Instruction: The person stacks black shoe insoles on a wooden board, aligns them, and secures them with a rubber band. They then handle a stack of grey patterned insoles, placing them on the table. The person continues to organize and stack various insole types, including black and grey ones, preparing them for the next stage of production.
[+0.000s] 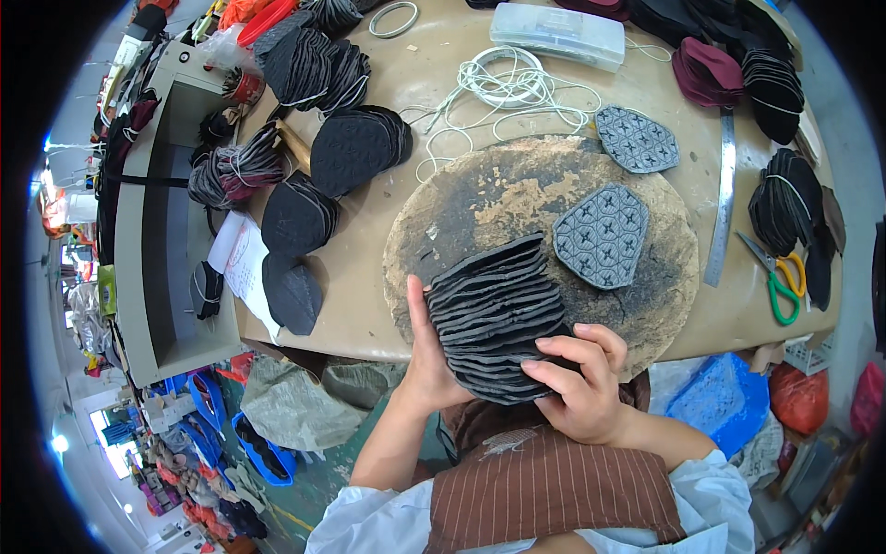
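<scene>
A thick stack of black fabric pieces (498,314) stands on edge at the near side of a worn round board (452,203), its layers fanned toward me. My left hand (430,355) is closed along the stack's left side, thumb pointing up. With bent fingers, my right hand (583,383) grips its lower right end. Just beyond the stack, a grey patterned pad (602,235) with star-shaped marks lies flat on the board. A similar grey pad (637,139) lies at the board's far right edge.
Tangled white cord (517,88) lies behind the board, near a clear plastic box (558,35). Black piece stacks (360,148) crowd the left. At right are a metal ruler (723,198), scissors (783,284) with green and orange handles, and a tied black bundle (784,203).
</scene>
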{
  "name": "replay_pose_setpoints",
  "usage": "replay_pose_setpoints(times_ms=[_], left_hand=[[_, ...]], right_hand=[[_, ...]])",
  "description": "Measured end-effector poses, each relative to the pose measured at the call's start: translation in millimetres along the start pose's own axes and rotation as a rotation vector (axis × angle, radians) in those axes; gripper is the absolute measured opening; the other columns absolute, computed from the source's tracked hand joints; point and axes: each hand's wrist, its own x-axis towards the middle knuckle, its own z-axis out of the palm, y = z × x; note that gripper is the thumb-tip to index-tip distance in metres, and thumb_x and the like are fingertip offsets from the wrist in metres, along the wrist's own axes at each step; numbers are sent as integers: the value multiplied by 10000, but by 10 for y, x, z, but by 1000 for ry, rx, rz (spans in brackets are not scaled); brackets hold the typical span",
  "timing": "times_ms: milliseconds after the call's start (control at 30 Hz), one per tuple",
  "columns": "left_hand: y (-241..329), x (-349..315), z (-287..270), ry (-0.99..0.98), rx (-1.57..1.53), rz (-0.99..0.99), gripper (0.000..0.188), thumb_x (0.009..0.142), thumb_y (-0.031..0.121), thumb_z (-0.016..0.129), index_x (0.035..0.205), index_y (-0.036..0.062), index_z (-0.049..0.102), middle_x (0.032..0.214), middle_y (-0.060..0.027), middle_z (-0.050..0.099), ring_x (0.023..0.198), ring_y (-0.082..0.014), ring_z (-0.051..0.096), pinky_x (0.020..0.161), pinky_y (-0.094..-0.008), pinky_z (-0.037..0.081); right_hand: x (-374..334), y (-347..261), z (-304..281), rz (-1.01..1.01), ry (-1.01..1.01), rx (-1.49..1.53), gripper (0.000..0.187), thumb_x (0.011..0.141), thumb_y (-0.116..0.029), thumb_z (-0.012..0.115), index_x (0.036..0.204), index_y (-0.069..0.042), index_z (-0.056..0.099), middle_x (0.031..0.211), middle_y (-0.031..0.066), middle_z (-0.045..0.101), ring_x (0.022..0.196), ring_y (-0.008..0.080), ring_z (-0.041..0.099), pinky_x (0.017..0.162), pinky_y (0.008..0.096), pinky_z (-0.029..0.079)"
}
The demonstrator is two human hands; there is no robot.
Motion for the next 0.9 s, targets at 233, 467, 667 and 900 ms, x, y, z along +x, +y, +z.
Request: replay_pose_setpoints(times_ms=[233,467,667,900], left_hand=[[-6,5,7,21,-10,7,1393,632,133,873,1387,15,-291,1248,-214,542,1165,-316,545,1081,-437,294],[-24,-15,7,19,-17,-2,1398,631,152,876,1383,11,-293,1254,-212,539,1170,-316,543,1094,-442,271],[-42,-16,10,25,-26,6,1399,629,155,878,1384,8,-291,1257,-209,538,1171,-312,541,1093,-444,271],[-46,-10,13,26,-8,25,1404,615,152,885,1395,5,-274,1251,-211,540,1156,-314,552,1087,-445,280]], right_hand=[[-4,-25,1,107,-18,72,572,540,-17,714,1096,-132,640,1042,24,575,1041,261,449,913,382,374],[74,-59,-11,76,27,-54,549,569,-56,753,1098,-155,640,1103,49,571,1094,281,421,959,394,332],[53,-8,2,33,-4,-21,553,571,-78,764,1103,-149,633,1085,44,562,1093,286,421,959,409,321],[239,-62,-103,118,-131,-12,772,553,-121,780,1280,-34,533,960,37,492,1023,280,421,879,411,322]])
